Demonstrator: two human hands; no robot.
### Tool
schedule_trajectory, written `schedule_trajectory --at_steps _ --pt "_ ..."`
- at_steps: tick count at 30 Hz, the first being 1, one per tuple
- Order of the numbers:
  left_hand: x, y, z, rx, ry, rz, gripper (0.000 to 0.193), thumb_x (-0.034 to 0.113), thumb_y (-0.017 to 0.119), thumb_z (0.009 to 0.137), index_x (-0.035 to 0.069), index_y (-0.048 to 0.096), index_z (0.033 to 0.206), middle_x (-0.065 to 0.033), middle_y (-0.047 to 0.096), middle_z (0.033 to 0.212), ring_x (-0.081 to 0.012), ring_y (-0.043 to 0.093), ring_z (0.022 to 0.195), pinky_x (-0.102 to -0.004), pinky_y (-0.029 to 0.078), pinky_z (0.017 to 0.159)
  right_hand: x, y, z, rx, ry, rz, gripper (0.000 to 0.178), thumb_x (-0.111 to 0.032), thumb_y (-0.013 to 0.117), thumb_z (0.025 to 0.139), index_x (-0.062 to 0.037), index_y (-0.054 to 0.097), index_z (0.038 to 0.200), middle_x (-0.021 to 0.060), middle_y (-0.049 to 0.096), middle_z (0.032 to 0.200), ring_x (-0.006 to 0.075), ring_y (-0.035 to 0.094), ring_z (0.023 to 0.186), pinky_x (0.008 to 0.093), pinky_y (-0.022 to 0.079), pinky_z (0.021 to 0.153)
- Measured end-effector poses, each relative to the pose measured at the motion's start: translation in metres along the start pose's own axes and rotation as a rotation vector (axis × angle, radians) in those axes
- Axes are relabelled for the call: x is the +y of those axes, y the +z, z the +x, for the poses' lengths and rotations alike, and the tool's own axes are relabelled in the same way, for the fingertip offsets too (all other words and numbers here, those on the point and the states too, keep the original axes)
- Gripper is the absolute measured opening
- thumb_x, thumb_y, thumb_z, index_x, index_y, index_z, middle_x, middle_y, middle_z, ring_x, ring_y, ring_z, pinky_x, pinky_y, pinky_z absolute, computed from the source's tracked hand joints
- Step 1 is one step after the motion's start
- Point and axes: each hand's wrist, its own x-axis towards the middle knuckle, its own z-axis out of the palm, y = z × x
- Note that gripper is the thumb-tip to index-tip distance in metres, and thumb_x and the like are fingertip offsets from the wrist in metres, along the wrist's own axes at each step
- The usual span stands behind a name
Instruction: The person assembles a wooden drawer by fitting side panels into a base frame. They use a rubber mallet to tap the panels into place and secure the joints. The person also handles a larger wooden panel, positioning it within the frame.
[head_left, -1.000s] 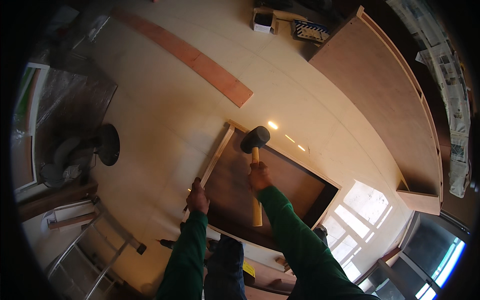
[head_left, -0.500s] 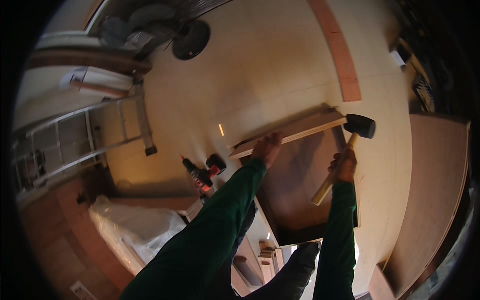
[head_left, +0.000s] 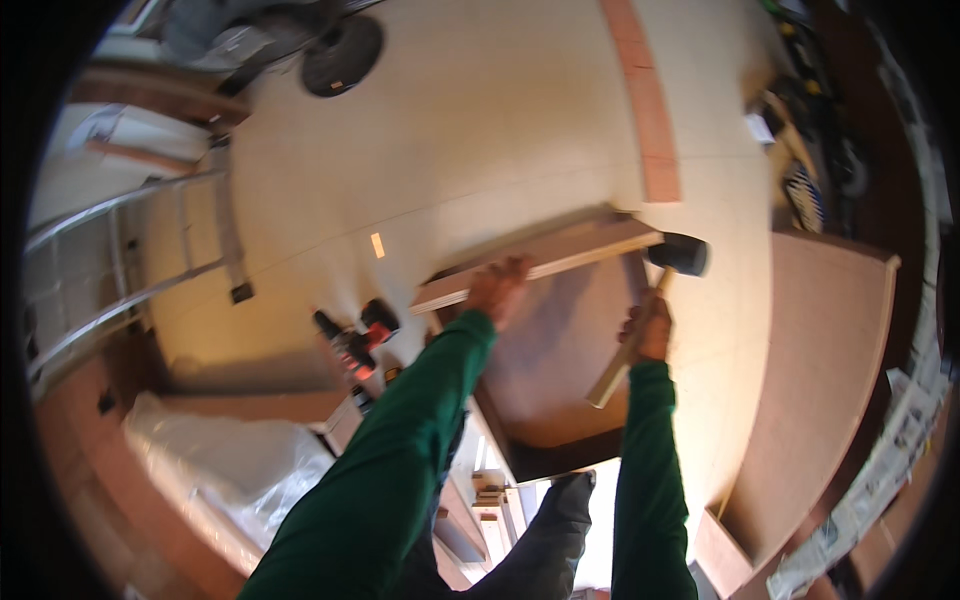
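A wooden box (head_left: 565, 375) with a brown panel inside and raised sides lies in front of me. Along its far side runs a plywood board (head_left: 585, 248), slightly slanted, with its layered edge facing me. My left hand (head_left: 497, 288) grips this board near its left end, fingers over the top. My right hand (head_left: 648, 328) is wrapped round the wooden handle of a rubber mallet (head_left: 680, 254). The mallet's black head is at the board's right end; whether it touches the wood I cannot tell.
A red and black cordless drill (head_left: 352, 343) lies left of the box. Further left are an aluminium ladder (head_left: 130, 285) and a plastic-wrapped bundle (head_left: 225, 460). A long wooden strip (head_left: 645, 110) lies ahead on the floor. A large wooden panel (head_left: 815, 340) stands at the right.
The whole view has shifted, so things appear further left. Both hands keep their holds, with the mallet head still by the board's right end.
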Motion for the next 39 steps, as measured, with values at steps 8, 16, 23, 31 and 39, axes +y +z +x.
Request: schedule_trajectory --at_steps 8,16,23,31,39 --pt "0.002 -0.006 0.005 0.060 0.003 0.054 0.033 0.014 0.062 0.092 0.010 0.048 0.121 -0.0079 0.065 0.102 -0.0260 0.072 0.089 -0.0387 0.060 0.064 -0.023 0.008 -0.018 0.007 -0.058 -0.047 0.051 -0.047 0.037 0.106 -0.0051 0.052 0.132 0.0034 0.047 0.076 0.0131 0.045 0.053 0.0317 0.045 0.049" --pt "0.002 -0.001 0.000 0.092 -0.001 0.112 0.031 0.014 0.061 0.093 0.011 0.047 0.119 -0.0065 0.064 0.099 -0.0254 0.072 0.085 -0.0388 0.061 0.064 -0.027 0.003 -0.024 -0.002 -0.140 -0.081 0.049 -0.046 0.038 0.107 -0.0041 0.053 0.126 0.0020 0.047 0.070 0.0112 0.045 0.048 0.0293 0.044 0.045" --pt "0.002 0.001 0.000 0.120 0.005 0.131 0.029 0.014 0.062 0.093 0.012 0.048 0.118 -0.0046 0.064 0.096 -0.0228 0.072 0.083 -0.0366 0.061 0.063 -0.008 0.009 -0.035 0.041 -0.331 0.033 0.050 -0.048 0.038 0.107 -0.0028 0.054 0.122 0.0016 0.045 0.064 0.0104 0.043 0.043 0.0275 0.040 0.040" --pt "-0.001 0.005 0.003 0.139 0.013 0.133 0.027 0.015 0.063 0.092 0.010 0.049 0.115 -0.0057 0.065 0.097 -0.0232 0.073 0.082 -0.0360 0.062 0.062 -0.004 -0.004 -0.046 0.058 -0.460 -0.142 0.044 -0.042 0.041 0.108 -0.0020 0.056 0.120 -0.0006 0.046 0.064 0.0073 0.042 0.044 0.0247 0.036 0.041" --pt "0.001 0.001 0.004 0.073 0.001 0.051 0.026 0.009 0.059 0.092 0.009 0.050 0.117 -0.0109 0.066 0.100 -0.0303 0.072 0.085 -0.0389 0.062 0.069 0.018 -0.003 -0.029 0.120 -0.460 -0.375 0.042 -0.036 0.044 0.108 0.0012 0.060 0.118 0.0014 0.050 0.066 0.0107 0.049 0.057 0.0290 0.042 0.056"
